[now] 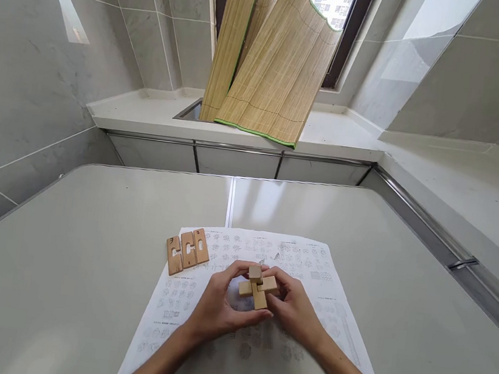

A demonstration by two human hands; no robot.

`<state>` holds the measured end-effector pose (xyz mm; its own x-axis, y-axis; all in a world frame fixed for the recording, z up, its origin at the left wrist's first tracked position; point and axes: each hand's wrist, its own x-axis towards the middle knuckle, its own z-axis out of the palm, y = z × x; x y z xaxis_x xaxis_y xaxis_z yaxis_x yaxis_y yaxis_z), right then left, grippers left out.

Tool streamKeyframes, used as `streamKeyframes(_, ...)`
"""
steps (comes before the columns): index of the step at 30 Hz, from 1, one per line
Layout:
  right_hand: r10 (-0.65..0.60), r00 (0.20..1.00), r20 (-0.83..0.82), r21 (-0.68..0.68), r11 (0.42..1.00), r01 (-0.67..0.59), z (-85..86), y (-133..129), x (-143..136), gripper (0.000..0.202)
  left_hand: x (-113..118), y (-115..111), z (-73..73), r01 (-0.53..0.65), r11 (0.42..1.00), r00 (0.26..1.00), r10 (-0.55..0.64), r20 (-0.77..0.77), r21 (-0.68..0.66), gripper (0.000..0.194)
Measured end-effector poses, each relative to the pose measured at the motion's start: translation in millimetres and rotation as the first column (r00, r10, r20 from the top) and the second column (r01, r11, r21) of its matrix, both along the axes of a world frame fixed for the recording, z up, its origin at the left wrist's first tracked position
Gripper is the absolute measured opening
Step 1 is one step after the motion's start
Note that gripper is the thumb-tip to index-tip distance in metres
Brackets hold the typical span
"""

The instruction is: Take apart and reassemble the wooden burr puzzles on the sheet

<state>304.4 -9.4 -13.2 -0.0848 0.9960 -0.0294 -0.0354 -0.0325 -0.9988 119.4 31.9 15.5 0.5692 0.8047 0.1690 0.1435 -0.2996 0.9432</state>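
A small puzzle of interlocking light wooden blocks (259,287) is held between both hands above a printed paper sheet (170,336). My left hand (220,306) curves round its left side, thumb below and fingers at the top. On the right side, my right hand (295,306) grips it with bent fingers. Three flat wooden pieces with cut-outs lie side by side on the sheet's upper left corner: one marked 3 (173,250), a middle one (186,244) and one marked 2 (197,251). The fingertips behind the blocks are partly hidden.
The sheet lies on a pale table (84,251) with a seam down its middle. Beyond the table's far edge stands a white ledge (343,139) with a folded bamboo mat (278,68) leaning by the window. Metal rails run below the ledge and along the right.
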Motion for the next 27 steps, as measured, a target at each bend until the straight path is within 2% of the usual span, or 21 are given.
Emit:
streamKeyframes(8,0.074,0.996,-0.041,-0.011,0.997,-0.074,0.4,3,3,0.022,-1,1,-2.0,-0.02,1.0,1.0,0.02,-0.015,0.002,0.057)
streamKeyframes(11,0.146,0.989,-0.014,-0.024,0.989,-0.147,3.9,2,6,0.03,-2,2,-4.5,-0.034,0.998,0.999,0.036,0.033,-0.06,0.054)
streamKeyframes(15,0.211,0.976,-0.061,-0.05,0.976,-0.214,5.0,3,8,0.04,-5,6,-9.2,-0.064,0.979,0.988,0.09,0.125,-0.193,0.053)
streamKeyframes(17,0.18,0.98,-0.081,-0.041,0.982,-0.184,2.5,4,8,0.041,-6,8,-11.1,-0.083,0.966,0.98,0.124,0.155,-0.245,0.054)
streamKeyframes(20,0.052,0.998,-0.045,-0.022,0.998,-0.053,-3.4,7,8,0.033,-6,10,-12.1,-0.086,0.951,0.971,0.146,0.188,-0.296,0.056)
streamKeyframes(22,-0.051,0.996,0.067,0.003,0.999,0.051,-6.4,9,9,0.03,-6,11,-11.5,-0.075,0.939,0.969,0.149,0.199,-0.334,0.058)
streamKeyframes(24,-0.141,0.96,0.241,0.064,0.99,0.129,-7.8,9,10,0.03,-6,11,-10.0,-0.069,0.925,0.967,0.155,0.204,-0.374,0.06)
streamKeyframes(27,-0.215,0.872,0.44,0.214,0.968,0.131,-9.3,8,11,0.026,-7,10,-7.4,-0.067,0.909,0.964,0.165,0.21,-0.411,0.059)
